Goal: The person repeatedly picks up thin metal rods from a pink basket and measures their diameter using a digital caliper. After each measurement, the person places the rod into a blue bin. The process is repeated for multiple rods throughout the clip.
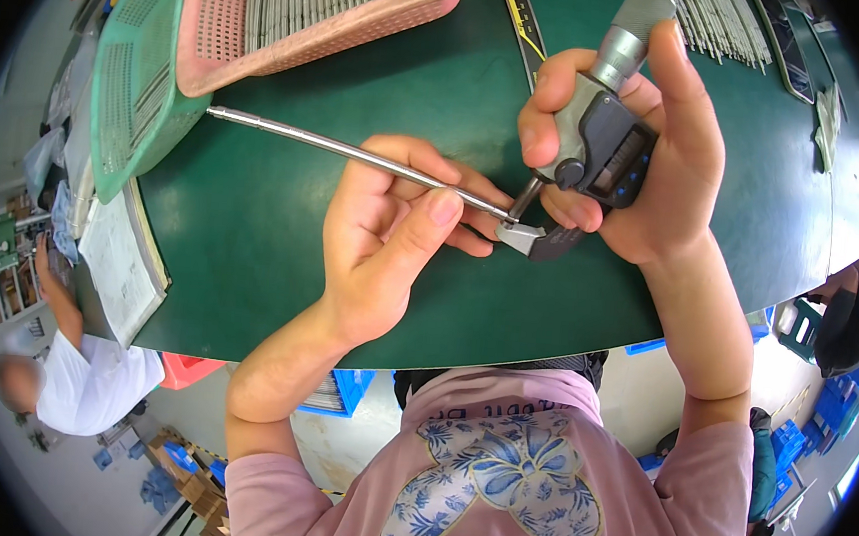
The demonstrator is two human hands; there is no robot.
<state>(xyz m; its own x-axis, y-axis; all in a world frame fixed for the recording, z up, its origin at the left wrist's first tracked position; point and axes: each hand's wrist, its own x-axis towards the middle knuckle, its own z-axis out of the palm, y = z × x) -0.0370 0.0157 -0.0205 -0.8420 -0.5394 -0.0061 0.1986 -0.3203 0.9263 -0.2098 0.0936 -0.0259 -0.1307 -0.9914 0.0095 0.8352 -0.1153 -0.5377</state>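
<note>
The left hand (382,235) pinches a thin metal rod (348,150) near its tip. The right hand (627,152) grips a measuring tool (597,145). The rod looks stiff, light and slippery.

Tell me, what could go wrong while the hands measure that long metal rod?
The rod is long, and the left hand pinches only its end, so it might tilt in the micrometer and give a wrong reading. Its far tip sits close to the pink basket and could bump it. The right hand holds the micrometer in the air above the table; a slip might drop it.
</note>
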